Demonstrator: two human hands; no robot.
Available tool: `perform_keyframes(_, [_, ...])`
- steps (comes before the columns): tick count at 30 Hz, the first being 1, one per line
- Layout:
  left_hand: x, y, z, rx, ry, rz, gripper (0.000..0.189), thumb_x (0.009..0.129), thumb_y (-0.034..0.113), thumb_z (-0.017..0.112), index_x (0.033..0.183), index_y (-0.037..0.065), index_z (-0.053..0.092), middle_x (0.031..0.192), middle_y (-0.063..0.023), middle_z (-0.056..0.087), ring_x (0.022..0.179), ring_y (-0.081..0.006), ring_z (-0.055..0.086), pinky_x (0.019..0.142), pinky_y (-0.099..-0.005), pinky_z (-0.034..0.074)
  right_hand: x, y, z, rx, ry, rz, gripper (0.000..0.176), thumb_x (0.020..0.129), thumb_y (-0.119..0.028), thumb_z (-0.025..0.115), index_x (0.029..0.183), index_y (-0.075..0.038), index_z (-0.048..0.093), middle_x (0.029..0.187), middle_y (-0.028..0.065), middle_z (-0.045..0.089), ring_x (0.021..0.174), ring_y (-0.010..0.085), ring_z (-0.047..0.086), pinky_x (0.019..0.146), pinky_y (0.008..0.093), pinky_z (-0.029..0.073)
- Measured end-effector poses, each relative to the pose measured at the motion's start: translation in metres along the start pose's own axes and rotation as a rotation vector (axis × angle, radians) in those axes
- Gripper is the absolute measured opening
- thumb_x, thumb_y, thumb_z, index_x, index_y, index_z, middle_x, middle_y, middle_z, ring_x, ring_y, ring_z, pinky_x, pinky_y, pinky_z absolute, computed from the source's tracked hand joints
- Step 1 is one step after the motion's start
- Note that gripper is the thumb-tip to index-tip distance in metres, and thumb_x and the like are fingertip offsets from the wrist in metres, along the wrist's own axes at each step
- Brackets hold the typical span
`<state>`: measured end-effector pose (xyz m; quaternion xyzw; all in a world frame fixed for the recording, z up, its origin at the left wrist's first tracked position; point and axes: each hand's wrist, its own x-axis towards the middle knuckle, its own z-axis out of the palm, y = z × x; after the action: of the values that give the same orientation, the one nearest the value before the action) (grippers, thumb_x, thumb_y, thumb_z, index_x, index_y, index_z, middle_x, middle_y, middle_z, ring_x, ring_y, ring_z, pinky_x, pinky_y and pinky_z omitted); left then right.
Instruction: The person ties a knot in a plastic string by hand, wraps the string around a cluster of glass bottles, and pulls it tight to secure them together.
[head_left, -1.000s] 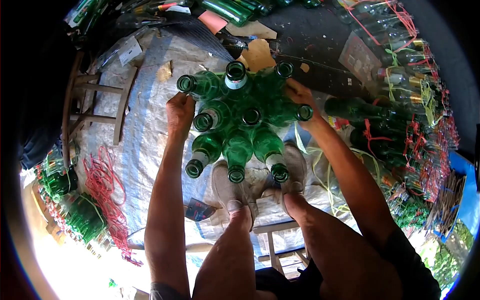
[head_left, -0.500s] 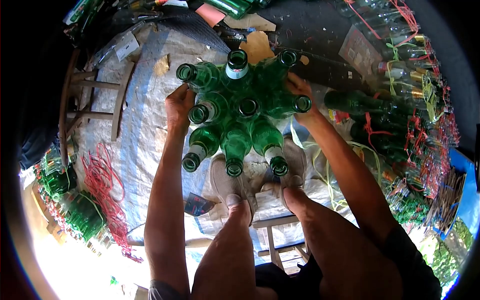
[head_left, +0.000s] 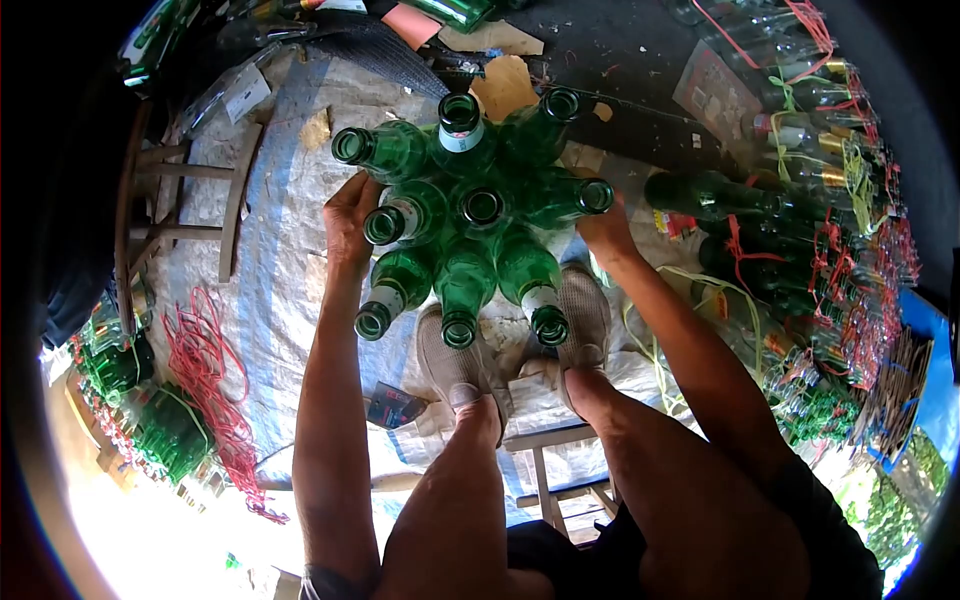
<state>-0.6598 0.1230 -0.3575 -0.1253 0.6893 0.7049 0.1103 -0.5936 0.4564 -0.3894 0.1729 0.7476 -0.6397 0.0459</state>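
Observation:
A cluster of several green glass bottles [head_left: 465, 215] stands before my feet, mouths up and leaning outward. One bottle at the back has a pale neck label. On the cluster's left side, my left hand [head_left: 350, 220] is closed in a fist close against the bottles; what it grips is hidden. My right hand [head_left: 605, 228] is at the opposite side, its fingers curled and partly covered by a bottle neck. A pale strip [head_left: 600, 268] shows just below that hand. I cannot make out whether a tie runs around the bottles.
Tied bundles of bottles [head_left: 800, 210] line the right side. Red plastic string [head_left: 215, 390] lies in a tangle at left, close to more green bottles [head_left: 165, 430]. A wooden frame [head_left: 185, 172] stands at upper left. Woven sheeting [head_left: 290, 350] covers the ground under my shoes [head_left: 455, 355].
The bottle cluster and both hands have shifted slightly left and up in view. My right hand sits a little lower along the cluster, its fingers less visible behind the bottle.

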Motion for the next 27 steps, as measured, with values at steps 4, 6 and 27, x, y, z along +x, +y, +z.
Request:
perform_keyframes(4, [-0.009, 0.004, -0.002, 0.057, 0.004, 0.008, 0.031, 0.102, 0.018, 0.067, 0.124, -0.003, 0.071, 0.102, -0.0039, 0.074, 0.087, -0.0087, 0.063, 0.076, -0.0245, 0.051, -0.015, -0.012, -0.007, -0.185, 0.031, -0.024, 0.021, 0.1, -0.008, 0.056, 0.114, 0.002, 0.068, 0.085, 0.0128, 0.066, 0.075, 0.0162, 0.06, 0.069, 0.0329, 0.049])
perform_keyframes(6, [-0.012, 0.004, -0.004, 0.182, 0.035, 0.052, 0.03, 0.102, 0.017, 0.067, 0.124, -0.003, 0.071, 0.104, -0.0056, 0.075, 0.09, -0.0094, 0.064, 0.079, -0.0248, 0.052, -0.019, -0.011, -0.007, -0.24, 0.035, -0.093, 0.02, 0.099, -0.006, 0.055, 0.112, 0.002, 0.067, 0.084, 0.015, 0.066, 0.075, 0.0202, 0.063, 0.07, 0.0345, 0.05])
perform_keyframes(27, [-0.077, -0.014, -0.032, 0.905, -0.06, 0.322, 0.034, 0.091, 0.007, 0.07, 0.123, 0.008, 0.062, 0.096, -0.0118, 0.072, 0.085, -0.0302, 0.073, 0.071, -0.0379, 0.056, -0.075, -0.004, 0.022, -0.919, -0.204, -0.376, 0.066, 0.078, -0.037, 0.082, 0.133, -0.008, 0.057, 0.123, 0.0209, 0.049, 0.11, 0.0406, 0.062, 0.076, 0.0505, 0.061])
